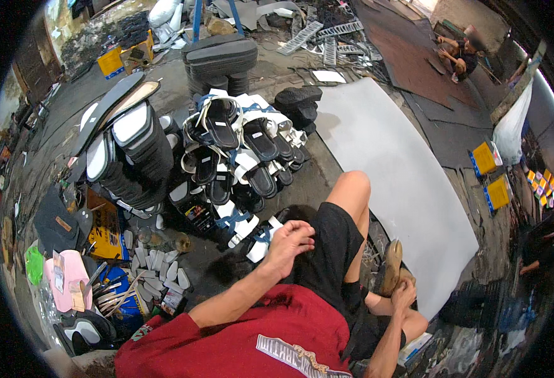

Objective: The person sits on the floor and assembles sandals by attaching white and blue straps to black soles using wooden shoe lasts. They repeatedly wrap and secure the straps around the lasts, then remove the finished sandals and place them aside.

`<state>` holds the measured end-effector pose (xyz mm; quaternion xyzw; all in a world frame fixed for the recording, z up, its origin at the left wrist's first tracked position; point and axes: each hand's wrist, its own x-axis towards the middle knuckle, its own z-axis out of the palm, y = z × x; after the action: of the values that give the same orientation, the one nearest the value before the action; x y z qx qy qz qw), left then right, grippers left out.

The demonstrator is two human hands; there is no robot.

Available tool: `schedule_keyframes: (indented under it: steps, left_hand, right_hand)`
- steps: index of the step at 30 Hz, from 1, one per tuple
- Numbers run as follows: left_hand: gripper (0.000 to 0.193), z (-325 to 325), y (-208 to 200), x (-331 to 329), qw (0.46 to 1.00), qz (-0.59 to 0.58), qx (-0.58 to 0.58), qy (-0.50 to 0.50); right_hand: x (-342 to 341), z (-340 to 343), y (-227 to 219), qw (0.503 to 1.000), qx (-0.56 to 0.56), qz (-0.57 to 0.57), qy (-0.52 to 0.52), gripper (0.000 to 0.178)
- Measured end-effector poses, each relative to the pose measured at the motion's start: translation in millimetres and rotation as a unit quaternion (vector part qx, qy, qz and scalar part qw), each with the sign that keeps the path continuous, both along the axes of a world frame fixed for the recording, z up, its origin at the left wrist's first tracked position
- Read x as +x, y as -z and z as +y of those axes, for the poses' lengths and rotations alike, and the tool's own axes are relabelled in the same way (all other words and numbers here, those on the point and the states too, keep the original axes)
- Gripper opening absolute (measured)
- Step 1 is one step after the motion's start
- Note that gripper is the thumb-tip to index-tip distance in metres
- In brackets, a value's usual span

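Observation:
My right hand (405,294) is closed around the lower end of a tan, foot-shaped shoe last (391,263), held beside my bent leg. My left hand (291,244) is raised over my lap with its fingers curled and drawn together. What they hold, if anything, is too small or hidden to make out. Next to that hand lies a white and blue sandal strap (259,251). Just beyond, a pile of sandals (220,123) with black footbeds and white and blue straps rises from the floor.
Tall stacks of dark soles (141,160) stand at the left, with another stack (220,57) behind the sandals. A large grey sheet (409,183) lies to my right. Small grey pieces (157,268) sit near a yellow box (105,230). Far right, another person (459,55) sits low.

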<state>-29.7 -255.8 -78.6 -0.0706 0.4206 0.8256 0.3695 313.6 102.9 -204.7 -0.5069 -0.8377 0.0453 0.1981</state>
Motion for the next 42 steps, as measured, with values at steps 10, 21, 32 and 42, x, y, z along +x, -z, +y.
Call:
schedule_keyframes:
  steps: [10,21,32,42]
  left_hand:
    - [0.017,-27,18,-38,0.988,0.081,-0.084,-0.097]
    - [0.021,6,36,-11,0.989,0.043,-0.139,0.027]
    - [0.021,35,12,15,0.992,0.076,-0.102,0.028]
    - [0.022,29,28,2,0.971,0.121,-0.185,0.086]
  right_hand:
    - [20,60,-98,0.982,-0.163,0.008,-0.096,0.025]
    - [1,20,0,0.974,-0.223,0.007,-0.048,0.052]
    - [-1,37,-32,0.929,-0.364,0.048,-0.034,0.062]
    - [17,41,-46,0.929,-0.255,0.27,-0.007,0.065]
